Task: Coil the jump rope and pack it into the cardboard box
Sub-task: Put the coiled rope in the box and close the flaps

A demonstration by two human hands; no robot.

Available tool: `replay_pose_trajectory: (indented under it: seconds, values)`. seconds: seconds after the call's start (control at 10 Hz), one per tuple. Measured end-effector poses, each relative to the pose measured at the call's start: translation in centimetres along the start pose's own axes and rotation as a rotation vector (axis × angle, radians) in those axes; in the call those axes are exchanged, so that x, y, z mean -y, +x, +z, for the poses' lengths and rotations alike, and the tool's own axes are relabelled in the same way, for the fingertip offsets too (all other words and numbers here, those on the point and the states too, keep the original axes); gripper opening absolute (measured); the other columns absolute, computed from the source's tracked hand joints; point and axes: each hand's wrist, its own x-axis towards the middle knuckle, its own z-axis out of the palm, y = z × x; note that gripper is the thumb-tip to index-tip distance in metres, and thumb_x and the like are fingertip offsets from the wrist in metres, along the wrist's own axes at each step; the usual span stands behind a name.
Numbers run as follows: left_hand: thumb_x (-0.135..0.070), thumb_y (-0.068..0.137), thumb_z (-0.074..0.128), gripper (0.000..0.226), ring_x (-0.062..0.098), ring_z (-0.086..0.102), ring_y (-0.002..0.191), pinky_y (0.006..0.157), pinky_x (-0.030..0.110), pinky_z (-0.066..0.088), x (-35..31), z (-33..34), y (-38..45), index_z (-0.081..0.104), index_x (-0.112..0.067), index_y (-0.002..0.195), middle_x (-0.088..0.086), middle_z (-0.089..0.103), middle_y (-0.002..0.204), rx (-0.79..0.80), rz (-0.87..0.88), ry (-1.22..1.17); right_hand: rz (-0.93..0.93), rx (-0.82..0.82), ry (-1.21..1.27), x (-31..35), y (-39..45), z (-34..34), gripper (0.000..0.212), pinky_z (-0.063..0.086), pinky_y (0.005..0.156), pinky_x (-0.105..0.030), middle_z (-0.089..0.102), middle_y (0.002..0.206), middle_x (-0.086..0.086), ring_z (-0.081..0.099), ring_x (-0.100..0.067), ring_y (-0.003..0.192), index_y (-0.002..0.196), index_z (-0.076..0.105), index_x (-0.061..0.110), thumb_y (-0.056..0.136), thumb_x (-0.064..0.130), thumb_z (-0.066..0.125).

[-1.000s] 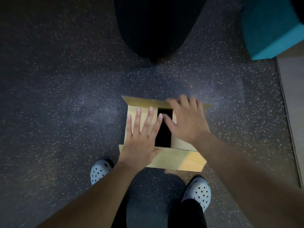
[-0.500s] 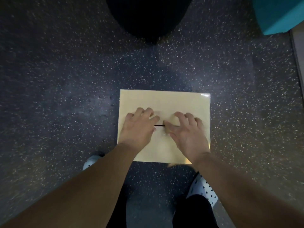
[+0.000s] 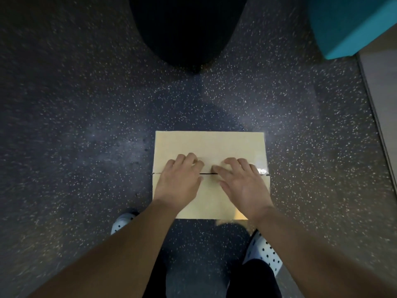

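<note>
Cardboard box (image 3: 210,145), centre frame: flaps closed. Left hand (image 3: 179,179) and right hand (image 3: 241,182) press them, fingers bent, grasping nothing. Jump rope unseen, presumably inside. Sealing possibly remains.

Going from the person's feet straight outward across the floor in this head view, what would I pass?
Spotted shoes → hands pressing the flaps → cardboard box → speckled floor → dark rounded shape.

Closed cardboard box (image 3: 209,145) on the floor (image 3: 86,125), both hands on top.
Left hand (image 3: 178,179) and right hand (image 3: 242,183) rest side by side across the flap seam (image 3: 208,173); two shoes (image 3: 265,252) lie nearer the person.
</note>
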Motion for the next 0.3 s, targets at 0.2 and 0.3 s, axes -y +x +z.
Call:
replay_pose_trajectory:
  seconds: [0.2, 0.3]
  values:
    - [-0.037, 0.099, 0.05, 0.034, 0.019, 0.053, 0.111, 0.097, 0.038, 0.044, -0.1, -2.8, -0.3, 0.06, -0.025, 0.129, -0.005, 0.057, 0.123, 0.004, 0.008, -0.055, 0.043, -0.07, 0.061, 1.2, -0.2, -3.1, 0.037, 0.051, 0.089, -0.043, 0.066, 0.116, -0.005, 0.06, -0.028, 0.1, 0.134, 0.063, 0.023, 0.097, 0.031, 0.06]
    - [-0.036, 0.1, 0.049, 0.034, 0.017, 0.053, 0.111, 0.097, 0.036, 0.044, -0.2, -4.8, -0.9, 0.061, -0.026, 0.13, -0.006, 0.057, 0.122, -0.026, 0.002, -0.073, 0.069, -0.141, 0.064, 1.7, -0.6, -5.0, 0.038, 0.051, 0.086, -0.043, 0.068, 0.114, -0.006, 0.062, -0.028, 0.098, 0.135, 0.063, 0.023, 0.099, 0.033, 0.058]
